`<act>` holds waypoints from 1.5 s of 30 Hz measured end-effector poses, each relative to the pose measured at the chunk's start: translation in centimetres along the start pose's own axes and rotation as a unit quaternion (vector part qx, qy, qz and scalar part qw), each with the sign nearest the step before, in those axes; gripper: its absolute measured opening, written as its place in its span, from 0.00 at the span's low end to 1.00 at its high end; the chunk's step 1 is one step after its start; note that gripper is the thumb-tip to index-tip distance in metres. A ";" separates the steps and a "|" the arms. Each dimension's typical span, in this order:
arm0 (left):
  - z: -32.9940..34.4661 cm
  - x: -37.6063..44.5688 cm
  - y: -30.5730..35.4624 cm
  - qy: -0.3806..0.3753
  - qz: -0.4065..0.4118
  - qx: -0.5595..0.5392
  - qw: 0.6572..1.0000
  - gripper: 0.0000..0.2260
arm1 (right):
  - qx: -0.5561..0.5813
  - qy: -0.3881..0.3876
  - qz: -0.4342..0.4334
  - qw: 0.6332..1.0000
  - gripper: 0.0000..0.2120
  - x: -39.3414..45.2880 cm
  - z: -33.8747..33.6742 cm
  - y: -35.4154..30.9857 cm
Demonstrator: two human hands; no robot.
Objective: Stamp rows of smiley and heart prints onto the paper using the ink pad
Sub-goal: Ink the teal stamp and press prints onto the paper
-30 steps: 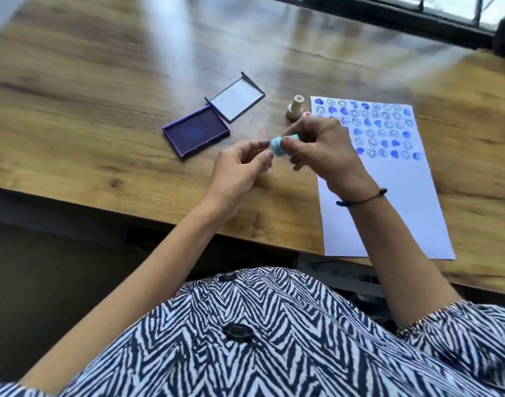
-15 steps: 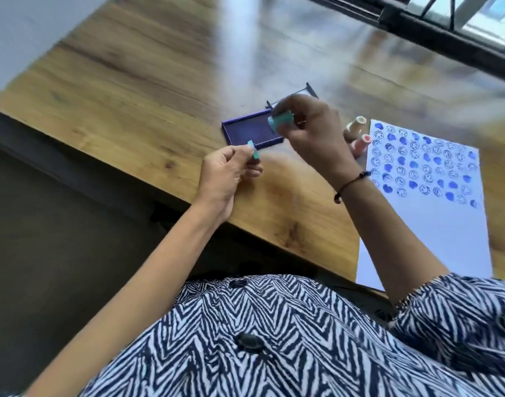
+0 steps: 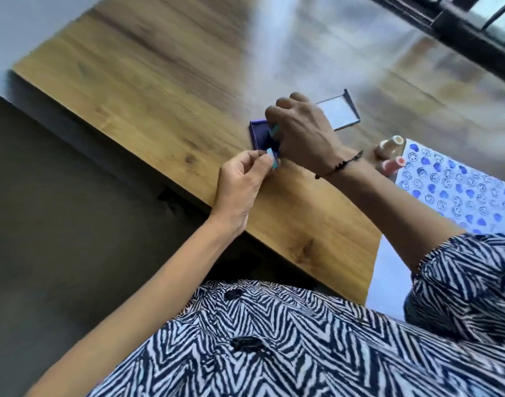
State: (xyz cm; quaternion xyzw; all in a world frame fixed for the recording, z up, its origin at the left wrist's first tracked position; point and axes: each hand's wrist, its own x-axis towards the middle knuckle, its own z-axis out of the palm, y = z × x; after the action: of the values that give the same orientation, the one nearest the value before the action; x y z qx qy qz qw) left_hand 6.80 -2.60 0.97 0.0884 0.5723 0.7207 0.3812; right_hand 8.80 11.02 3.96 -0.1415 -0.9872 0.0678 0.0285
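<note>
Teal stamp (image 3: pixel 275 130), only a sliver of it visible, held in the closed fingers of the right hand (image 3: pixel 302 133) above the blue ink pad (image 3: pixel 259 136) just above the centre of the frame; whether the stamp face touches the ink surface cannot be told, since the hand covers it. The pad's open lid (image 3: pixel 341 113) lies flat to the upper right of the hand. Left hand (image 3: pixel 242 181), below and left of the pad, pinches a small teal cap (image 3: pixel 272 158) between thumb and fingertips at the pad's near corner. A dark cord bracelet (image 3: pixel 341 164) circles the right wrist. At right, two further stamps, one beige (image 3: pixel 390 144) and one pink (image 3: pixel 393 166), stand at the upper left corner of the white paper (image 3: pixel 388 270), which carries rows of blue smiley and heart prints (image 3: pixel 457 187) on its upper part. All rest on a wooden table (image 3: pixel 159 90). A zebra-patterned shirt (image 3: pixel 274 339) fills the bottom of the frame.
</note>
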 end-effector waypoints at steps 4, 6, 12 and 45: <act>0.0 -0.1 0.0 -0.003 -0.001 0.006 1.000 0.05 | 0.016 0.010 0.020 1.000 0.08 -0.1 0.2 0.1; 0.1 -0.1 0.1 -0.001 0.001 0.013 1.000 0.04 | 0.018 0.014 0.022 1.000 0.08 -0.1 0.2 0.2; 0.4 -0.4 0.2 0.004 0.014 0.036 0.999 0.04 | -0.010 0.008 0.024 1.000 0.09 -0.1 -0.1 -0.5; 12.5 -4.8 -6.8 -0.455 0.323 0.403 0.725 0.10 | 0.045 0.089 0.495 0.863 0.09 -23.9 -2.4 8.6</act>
State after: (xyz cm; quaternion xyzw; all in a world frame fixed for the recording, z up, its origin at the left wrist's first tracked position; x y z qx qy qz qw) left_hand 20.20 4.10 0.44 0.7307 0.5036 0.3746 0.2687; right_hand 34.21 12.71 4.19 -0.6154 -0.7767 0.1039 0.0857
